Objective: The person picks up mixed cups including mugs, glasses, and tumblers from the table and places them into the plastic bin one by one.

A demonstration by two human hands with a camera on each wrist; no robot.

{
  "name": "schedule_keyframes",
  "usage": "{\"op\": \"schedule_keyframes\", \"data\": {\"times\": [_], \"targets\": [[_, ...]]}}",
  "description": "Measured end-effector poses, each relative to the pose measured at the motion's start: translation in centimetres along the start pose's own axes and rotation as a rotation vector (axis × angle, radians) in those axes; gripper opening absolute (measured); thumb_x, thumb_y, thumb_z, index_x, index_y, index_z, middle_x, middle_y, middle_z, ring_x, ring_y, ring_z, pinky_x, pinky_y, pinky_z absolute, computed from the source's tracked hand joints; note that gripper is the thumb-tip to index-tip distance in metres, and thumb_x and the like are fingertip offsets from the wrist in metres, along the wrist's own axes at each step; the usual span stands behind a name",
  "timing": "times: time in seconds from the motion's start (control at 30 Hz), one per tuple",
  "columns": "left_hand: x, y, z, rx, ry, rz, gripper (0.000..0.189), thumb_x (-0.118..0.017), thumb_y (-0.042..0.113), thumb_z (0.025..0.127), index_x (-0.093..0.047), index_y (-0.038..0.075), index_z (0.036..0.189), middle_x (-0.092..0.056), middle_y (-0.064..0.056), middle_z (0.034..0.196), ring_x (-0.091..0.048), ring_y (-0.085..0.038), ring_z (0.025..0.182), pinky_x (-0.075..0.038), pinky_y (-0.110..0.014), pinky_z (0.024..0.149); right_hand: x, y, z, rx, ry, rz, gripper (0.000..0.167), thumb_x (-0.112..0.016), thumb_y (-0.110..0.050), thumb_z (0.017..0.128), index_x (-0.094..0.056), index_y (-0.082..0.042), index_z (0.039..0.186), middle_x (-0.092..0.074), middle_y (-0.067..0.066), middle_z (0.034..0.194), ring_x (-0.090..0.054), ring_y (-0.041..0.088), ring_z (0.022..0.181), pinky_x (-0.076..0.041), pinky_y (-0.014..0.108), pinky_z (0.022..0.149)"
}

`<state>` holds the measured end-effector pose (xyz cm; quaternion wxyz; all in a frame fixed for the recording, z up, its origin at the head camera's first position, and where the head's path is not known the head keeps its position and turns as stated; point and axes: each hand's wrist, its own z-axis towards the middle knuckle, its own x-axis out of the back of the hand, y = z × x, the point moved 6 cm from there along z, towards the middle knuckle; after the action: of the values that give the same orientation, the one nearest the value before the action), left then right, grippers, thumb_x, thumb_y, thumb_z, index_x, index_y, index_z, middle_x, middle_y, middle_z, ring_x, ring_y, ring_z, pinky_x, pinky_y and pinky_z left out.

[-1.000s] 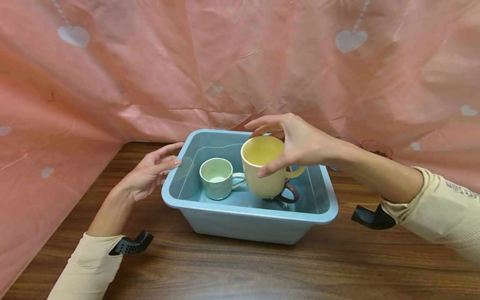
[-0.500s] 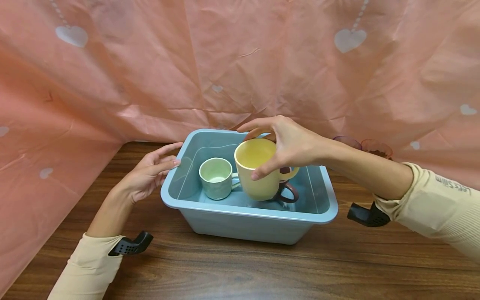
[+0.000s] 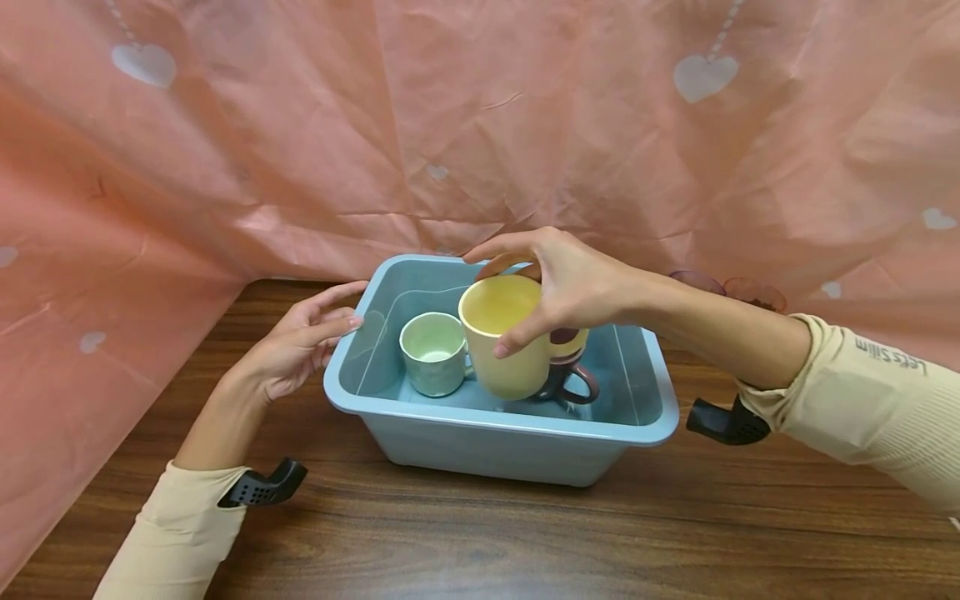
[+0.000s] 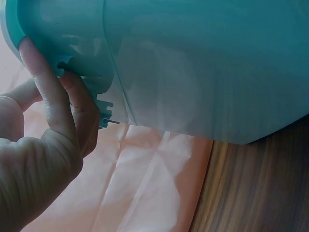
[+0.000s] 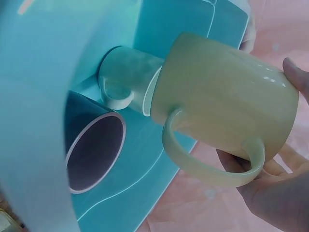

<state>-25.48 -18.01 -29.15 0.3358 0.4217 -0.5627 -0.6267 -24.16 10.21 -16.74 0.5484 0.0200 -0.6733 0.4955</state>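
My right hand (image 3: pixel 573 279) grips a yellow mug (image 3: pixel 510 371) from above near its rim, thumb on the near side and fingers on the far side. The mug is upright over the blue plastic tub (image 3: pixel 498 421), and its handle (image 5: pixel 212 166) shows in the right wrist view. To its left in the tub stands a pale green mug (image 3: pixel 433 371), its handle mostly hidden in the head view. Partly behind the yellow mug is a dark brown mug (image 3: pixel 558 387), its opening (image 5: pixel 99 152) plain in the right wrist view. My left hand (image 3: pixel 300 342) holds the tub's left rim.
The tub rests on a dark wooden table (image 3: pixel 480 533). A pink curtain (image 3: pixel 480 125) with white hearts hangs close behind and to the left. Beyond my right forearm, purple and red clear rims (image 3: pixel 753 293) stand near the curtain.
My right hand has carried the yellow mug leftward, toward the green mug, so more of the brown mug shows. The left hand stays at the tub's rim.
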Motion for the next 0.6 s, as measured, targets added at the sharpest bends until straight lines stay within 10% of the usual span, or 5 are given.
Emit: {"op": "schedule_keyframes", "data": {"times": [0.6], "targets": [[-0.2, -0.1, 0.1, 0.006, 0.008, -0.014, 0.058, -0.056, 0.002, 0.106, -0.031, 0.007, 0.158, -0.068, -0.011, 0.112, -0.073, -0.017, 0.091, -0.064, -0.03, 0.074, -1.3, 0.3, 1.2, 0.011, -0.047, 0.048, 0.091, -0.101, -0.022, 0.061, -0.061, -0.015, 0.142, -0.066, -0.002, 0.137, -0.063, 0.016, 0.124, -0.052, 0.04, 0.103]]}}
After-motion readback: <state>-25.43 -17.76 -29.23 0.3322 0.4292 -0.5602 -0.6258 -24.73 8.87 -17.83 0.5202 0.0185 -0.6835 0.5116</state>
